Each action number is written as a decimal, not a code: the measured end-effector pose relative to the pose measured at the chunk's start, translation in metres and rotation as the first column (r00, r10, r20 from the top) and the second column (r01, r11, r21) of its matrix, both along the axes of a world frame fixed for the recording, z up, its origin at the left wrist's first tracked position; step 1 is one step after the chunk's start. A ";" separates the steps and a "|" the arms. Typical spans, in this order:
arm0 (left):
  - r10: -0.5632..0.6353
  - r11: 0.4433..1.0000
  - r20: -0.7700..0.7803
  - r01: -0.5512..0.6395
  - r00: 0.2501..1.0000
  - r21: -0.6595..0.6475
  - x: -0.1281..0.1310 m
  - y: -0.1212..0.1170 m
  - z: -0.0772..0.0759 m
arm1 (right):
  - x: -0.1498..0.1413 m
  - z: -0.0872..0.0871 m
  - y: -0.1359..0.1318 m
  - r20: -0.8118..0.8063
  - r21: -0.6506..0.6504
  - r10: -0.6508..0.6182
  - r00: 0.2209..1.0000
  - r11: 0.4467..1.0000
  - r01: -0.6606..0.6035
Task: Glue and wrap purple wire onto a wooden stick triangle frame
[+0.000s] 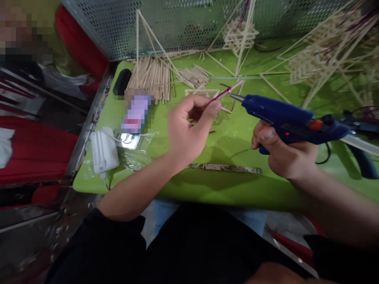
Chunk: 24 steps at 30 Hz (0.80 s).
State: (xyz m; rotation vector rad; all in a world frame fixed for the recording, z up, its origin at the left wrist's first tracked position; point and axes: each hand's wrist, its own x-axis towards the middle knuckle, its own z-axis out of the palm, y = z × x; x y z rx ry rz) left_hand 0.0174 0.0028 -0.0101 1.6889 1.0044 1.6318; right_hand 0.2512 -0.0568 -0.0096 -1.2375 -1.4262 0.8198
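My right hand (284, 152) is wrapped round the grip of a blue hot glue gun (291, 122), whose metal nozzle points left. My left hand (189, 128) pinches a thin purple strand with a pale wooden stick (229, 91) at its tip, held right at the nozzle, above a green table (207, 185). A small triangle of sticks (201, 93) lies on the table just behind my left hand.
Piles of loose wooden sticks (152, 77) lie at the back left, beside a black object (122, 81). A white power adapter (103, 150) and clear plastic sit at the left edge. Finished stick frames (319, 59) stand at the back right before a perforated metal wall. A flat strip (225, 168) lies near the front.
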 end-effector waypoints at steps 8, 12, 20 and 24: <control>-0.047 0.997 0.016 0.048 0.999 -0.066 -0.002 0.002 -0.002 | -0.001 -0.002 0.000 0.035 0.042 -0.005 0.999 0.999 0.003; -0.063 0.994 0.035 0.066 0.997 -0.086 -0.001 0.003 -0.003 | -0.001 -0.002 0.000 0.034 0.046 -0.014 0.999 0.999 0.012; -0.102 0.982 0.157 0.125 0.982 -0.143 -0.004 0.001 0.002 | -0.003 0.001 0.001 0.075 0.029 -0.010 0.997 1.000 0.008; -0.097 0.978 0.157 0.123 0.983 -0.166 -0.004 0.001 0.002 | -0.006 0.002 0.001 0.040 0.048 -0.025 0.999 0.999 0.023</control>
